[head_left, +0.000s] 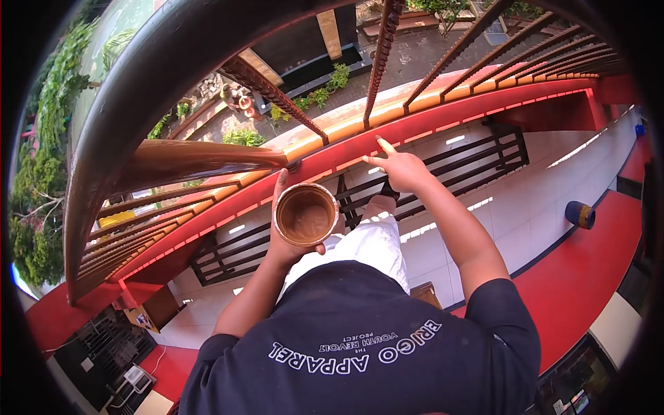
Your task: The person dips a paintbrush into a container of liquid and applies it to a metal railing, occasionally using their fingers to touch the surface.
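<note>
My left hand is wrapped round a round cup, with the thumb up along its left side. The cup's rim is pale and uneven, and its inside is coated brown. What brown stuff lies at its bottom, I cannot make out. My right hand reaches forward over the red ledge with two fingers stretched apart, and no object shows in it. Beyond both hands runs a railing with twisted brown bars and a thick dark handrail. A smooth brown post stands just ahead of the cup.
Below the ledge is a dark slatted bench on a pale tiled floor. A dark pot-like object sits at the right by a red surface. Past the railing, far below, are plants and paving.
</note>
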`<state>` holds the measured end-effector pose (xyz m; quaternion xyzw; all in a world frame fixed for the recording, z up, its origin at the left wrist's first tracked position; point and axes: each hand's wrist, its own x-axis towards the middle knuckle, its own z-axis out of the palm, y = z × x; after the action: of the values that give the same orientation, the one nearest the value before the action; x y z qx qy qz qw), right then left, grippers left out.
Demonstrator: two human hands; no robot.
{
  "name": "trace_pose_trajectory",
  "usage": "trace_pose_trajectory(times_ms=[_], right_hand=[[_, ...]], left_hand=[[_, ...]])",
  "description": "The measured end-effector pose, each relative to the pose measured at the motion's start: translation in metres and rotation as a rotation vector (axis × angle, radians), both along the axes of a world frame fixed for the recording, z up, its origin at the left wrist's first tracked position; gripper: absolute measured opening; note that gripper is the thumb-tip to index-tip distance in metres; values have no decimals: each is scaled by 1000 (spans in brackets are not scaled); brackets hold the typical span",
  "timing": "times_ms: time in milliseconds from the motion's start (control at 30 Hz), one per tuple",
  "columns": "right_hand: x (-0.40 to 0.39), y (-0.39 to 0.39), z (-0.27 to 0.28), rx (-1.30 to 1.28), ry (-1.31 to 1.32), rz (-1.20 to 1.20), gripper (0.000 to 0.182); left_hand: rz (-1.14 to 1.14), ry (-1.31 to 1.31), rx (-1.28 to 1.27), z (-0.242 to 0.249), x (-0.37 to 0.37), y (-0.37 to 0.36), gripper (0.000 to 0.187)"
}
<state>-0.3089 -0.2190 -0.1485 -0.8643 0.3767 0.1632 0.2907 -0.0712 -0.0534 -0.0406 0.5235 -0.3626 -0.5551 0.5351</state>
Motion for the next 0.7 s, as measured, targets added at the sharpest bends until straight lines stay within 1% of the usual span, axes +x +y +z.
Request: trace_pose_trajectory(times_ms=[100,200,300,567,700], right_hand=[[3,-5,-4,-15,78,58,73],[4,0,0,3,82,29,73],[7,3,7,40,149,23,71],[0,7,3,-2,148,90,68],[-16,17,22,-29,140,78,67]], left_hand=[[5,17,0,1,0,2,157],[5,26,-5,3,1,1,157],[12,30,-7,7,1,1,157],[30,-67,-25,11,4,2,155],[9,-19,-53,7,7,1,155]])
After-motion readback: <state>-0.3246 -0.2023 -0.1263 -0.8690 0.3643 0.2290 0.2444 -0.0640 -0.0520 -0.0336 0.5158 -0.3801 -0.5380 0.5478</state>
